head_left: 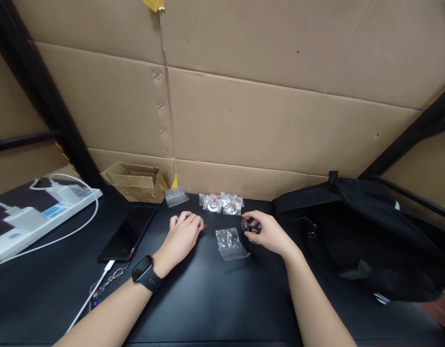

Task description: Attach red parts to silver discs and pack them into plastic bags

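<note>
My left hand (184, 232) rests on the black table with its fingers curled over a small red item (204, 226) at the fingertips. A black smartwatch (143, 271) is on that wrist. My right hand (266, 231) pinches a small dark ring-shaped part (246, 225) just above the table. Between the two hands lies a clear plastic bag (229, 242), crumpled. Behind it, against the cardboard wall, sits a pile of small clear bags with silver and red parts (222, 203).
A black phone (128, 232) lies left of my left hand, with a white cable and key chain (112, 277) near it. A white power strip (38, 212) with chargers is far left. A small open cardboard box (136, 180) and a black bag (363, 236) flank the area.
</note>
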Tool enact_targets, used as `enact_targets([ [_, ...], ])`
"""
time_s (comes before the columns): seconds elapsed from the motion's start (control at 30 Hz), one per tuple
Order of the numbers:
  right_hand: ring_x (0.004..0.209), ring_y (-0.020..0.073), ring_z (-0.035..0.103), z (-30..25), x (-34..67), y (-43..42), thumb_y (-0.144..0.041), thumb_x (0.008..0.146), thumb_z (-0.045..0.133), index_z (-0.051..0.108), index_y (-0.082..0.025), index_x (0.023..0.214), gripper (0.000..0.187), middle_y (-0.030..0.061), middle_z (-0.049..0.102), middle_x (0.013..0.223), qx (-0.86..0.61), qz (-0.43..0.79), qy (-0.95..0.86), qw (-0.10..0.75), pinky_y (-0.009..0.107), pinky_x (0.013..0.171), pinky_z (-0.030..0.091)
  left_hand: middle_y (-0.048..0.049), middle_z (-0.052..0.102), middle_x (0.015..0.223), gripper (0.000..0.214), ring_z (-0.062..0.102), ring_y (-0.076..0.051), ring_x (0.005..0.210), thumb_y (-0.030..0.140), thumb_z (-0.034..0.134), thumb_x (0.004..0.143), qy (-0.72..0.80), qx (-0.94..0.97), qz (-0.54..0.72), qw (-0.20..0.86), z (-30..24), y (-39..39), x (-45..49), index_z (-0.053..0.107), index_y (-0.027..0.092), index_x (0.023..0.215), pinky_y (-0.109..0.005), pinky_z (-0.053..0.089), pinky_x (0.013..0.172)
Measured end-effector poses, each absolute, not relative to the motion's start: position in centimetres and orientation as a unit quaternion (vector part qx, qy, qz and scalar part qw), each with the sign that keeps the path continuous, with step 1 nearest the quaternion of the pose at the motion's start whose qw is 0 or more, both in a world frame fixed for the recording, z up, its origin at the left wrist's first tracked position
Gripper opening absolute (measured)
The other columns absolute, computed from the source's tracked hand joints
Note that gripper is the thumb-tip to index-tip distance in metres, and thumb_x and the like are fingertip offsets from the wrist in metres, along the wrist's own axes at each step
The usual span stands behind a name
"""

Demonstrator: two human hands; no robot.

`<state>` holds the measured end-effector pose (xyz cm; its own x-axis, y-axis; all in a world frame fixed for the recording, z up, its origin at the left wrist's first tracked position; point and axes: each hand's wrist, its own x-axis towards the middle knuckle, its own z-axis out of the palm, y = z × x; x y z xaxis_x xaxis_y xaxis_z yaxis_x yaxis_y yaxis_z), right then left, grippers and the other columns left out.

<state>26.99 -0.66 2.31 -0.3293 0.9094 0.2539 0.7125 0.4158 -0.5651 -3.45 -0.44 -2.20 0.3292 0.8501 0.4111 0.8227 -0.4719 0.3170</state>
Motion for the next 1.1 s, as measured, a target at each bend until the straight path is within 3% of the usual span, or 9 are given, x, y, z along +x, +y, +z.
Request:
enact_targets([
  [0.27,0.086,0.0168,0.071,2.0,22.9,-1.4,-0.024,0.082,0.073,0.062,-0.027,0.126,0.045,0.0063,0.065,0.121,-0.424,0.261,-0.778,0.382,0.029,0.073,0.055,0.0032,0.075,0.105,0.01,0.061,-0.022,0.109,0.037,0.066,0.094,0.523,0.767,0.336,0.159,-0.4,-0.8,-2.9,0.069,0.029,0.097,-0.039,0.028,0.09],
  [0.57,0.099,0.0203,0.069,0.8,19.1,-2.4,-0.018,0.081,0.075,0.062,-0.029,0.129,0.051,0.0083,0.062,0.13,-0.363,0.294,-0.74,0.483,0.033,0.081,0.059,0.0027,0.074,0.105,0.015,0.059,-0.022,0.11,0.038,0.058,0.098,0.512,0.768,0.354,0.152,0.4,-1.5,-2.3,0.072,0.031,0.099,-0.038,0.03,0.088],
  [1.1,0.099,0.0196,0.07,0.6,18.1,-2.8,-0.016,0.078,0.077,0.061,-0.029,0.13,0.056,0.0065,0.066,0.127,-0.359,0.244,-0.765,0.476,0.033,0.084,0.058,-0.0038,0.067,0.118,0.016,0.053,-0.023,0.119,0.027,0.048,0.103,0.437,0.816,0.366,0.09,-0.7,-1.7,-2.0,0.064,0.025,0.105,-0.04,0.027,0.088],
])
